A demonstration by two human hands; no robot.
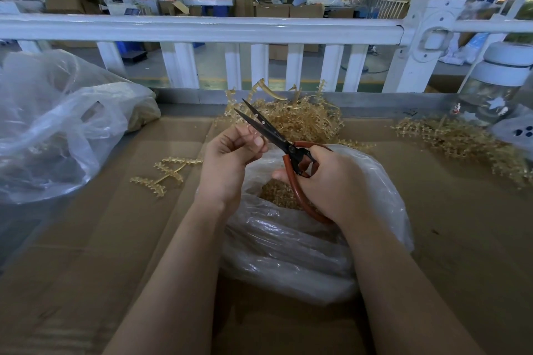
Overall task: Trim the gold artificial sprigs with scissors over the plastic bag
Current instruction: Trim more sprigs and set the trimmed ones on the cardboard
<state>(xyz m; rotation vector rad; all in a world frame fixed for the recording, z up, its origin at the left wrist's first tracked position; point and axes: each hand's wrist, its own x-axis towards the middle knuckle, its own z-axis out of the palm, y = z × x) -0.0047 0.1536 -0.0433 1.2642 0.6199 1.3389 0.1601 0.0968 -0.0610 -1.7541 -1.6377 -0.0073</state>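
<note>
Right hand (331, 181): fingers curled through the red handles of the scissors (277, 138), blades parted.
Left hand (230, 158): pinches something small at the blades; too small to tell.
Plastic bag (288, 253): directly under both hands.
Gold sprigs (300, 118): piled just beyond the hands.

Matt brown corrugated cardboard (432, 210) over the counter, creased at the seams. Thin clear plastic bag (288, 253) in the middle, crinkled and glossy, catching white glints; gold trimmings (277, 193) inside, dull and grainy. Second clear plastic bag (57, 130) at left, wrinkled and shiny. Scissors (277, 138) with dark, matt metal blades and smooth red-brown coated handles with a slight sheen, gripped in the right hand (331, 181). Gold plastic sprigs (302, 118) in a heap, knobbly with a soft shine; same finish on the loose sprig (167, 173). Smooth, glossy white painted railing (202, 29) behind.
</note>
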